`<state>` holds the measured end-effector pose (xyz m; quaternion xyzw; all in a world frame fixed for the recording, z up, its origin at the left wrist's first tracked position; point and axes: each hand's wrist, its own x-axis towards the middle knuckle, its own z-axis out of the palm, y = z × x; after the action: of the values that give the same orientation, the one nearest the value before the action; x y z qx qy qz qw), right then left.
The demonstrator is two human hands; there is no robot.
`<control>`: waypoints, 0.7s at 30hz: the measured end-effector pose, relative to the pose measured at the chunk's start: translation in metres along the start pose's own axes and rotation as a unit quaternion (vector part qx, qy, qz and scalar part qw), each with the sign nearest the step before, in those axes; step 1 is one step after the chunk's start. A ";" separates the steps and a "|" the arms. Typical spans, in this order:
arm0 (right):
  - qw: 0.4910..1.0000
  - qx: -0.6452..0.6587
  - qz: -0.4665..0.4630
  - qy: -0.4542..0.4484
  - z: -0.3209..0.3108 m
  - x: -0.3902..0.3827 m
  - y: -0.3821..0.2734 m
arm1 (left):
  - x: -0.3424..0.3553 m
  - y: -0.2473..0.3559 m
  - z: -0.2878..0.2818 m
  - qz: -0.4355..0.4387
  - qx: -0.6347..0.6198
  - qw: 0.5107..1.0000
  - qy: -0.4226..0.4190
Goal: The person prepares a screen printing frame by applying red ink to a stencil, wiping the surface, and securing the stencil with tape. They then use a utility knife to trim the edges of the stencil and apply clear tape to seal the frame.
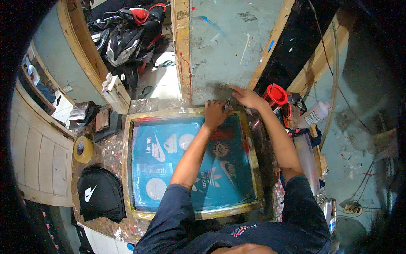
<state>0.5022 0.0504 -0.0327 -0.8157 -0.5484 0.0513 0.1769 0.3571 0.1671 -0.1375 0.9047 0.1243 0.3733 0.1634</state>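
Observation:
A screen-printing frame (130,169) with blue mesh and several pale stencil designs lies on the worktable (97,152). My left hand (215,112) has its fingers curled over the far edge of that frame, right of its middle, beside a small dark metal clamp (228,103). Just beyond and to the right, my right hand (247,98) is raised at the clamp with its fingers mostly stretched out. Whether its fingertips touch the clamp is too small to tell. A reddish smear marks the mesh below my hands.
At left are stacked black pieces (99,199), a tape roll (83,149) and dark blocks (103,120). A red container (277,95) and a pale bottle (313,114) crowd the right side. Beyond stand a worn panel (220,42) and, through a doorway, a motorbike (127,40).

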 end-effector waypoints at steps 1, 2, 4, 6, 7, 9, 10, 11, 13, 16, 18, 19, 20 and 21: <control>0.998 -0.007 0.033 -0.054 0.002 0.007 0.025 | 0.003 0.007 0.004 0.002 0.005 1.000 -0.003; 0.992 -0.010 0.064 -0.109 0.008 0.015 0.046 | 0.006 0.012 0.007 0.004 0.008 1.000 -0.014; 0.997 -0.013 0.073 0.033 0.021 0.024 0.074 | 0.010 0.022 0.010 0.005 0.011 0.999 -0.034; 0.995 0.004 0.072 0.064 0.027 0.029 0.068 | 0.008 0.016 0.009 -0.005 0.001 1.000 -0.029; 0.997 0.027 0.063 0.021 0.022 0.034 0.033 | 0.003 0.001 0.003 -0.017 0.009 0.999 -0.026; 0.998 0.005 0.068 0.011 0.024 0.040 0.008 | 0.002 -0.007 0.003 -0.003 0.039 0.999 -0.020; 0.995 -0.036 0.079 0.038 0.031 0.044 0.013 | 0.004 -0.002 0.007 0.007 0.044 0.999 -0.018; 0.991 -0.077 0.089 0.064 0.035 0.048 0.020 | 0.007 0.000 0.009 0.013 0.072 0.997 -0.029; 0.989 -0.056 0.133 0.021 0.041 0.057 0.029 | 0.005 0.002 0.011 0.018 0.127 0.990 -0.063; 0.970 0.108 0.206 -0.071 0.041 0.060 0.056 | 0.009 0.004 0.014 0.044 0.054 0.997 -0.020; 0.955 0.168 0.214 -0.115 0.038 0.051 0.063 | 0.011 0.010 0.011 0.041 0.050 0.996 -0.056; 0.960 0.152 0.197 -0.127 0.037 0.044 0.056 | 0.009 0.009 0.009 0.036 0.053 0.995 -0.072; 0.984 0.046 0.126 -0.119 0.024 0.047 0.023 | 0.002 -0.003 0.005 0.034 0.065 0.995 -0.068; 0.993 -0.028 0.067 -0.097 0.015 0.043 0.008 | 0.001 -0.007 0.005 0.039 0.070 0.995 -0.060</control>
<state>0.5215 0.0905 -0.0449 -0.8462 -0.5085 0.1267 0.0966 0.3609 0.1726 -0.1426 0.9387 0.1045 0.3153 0.0922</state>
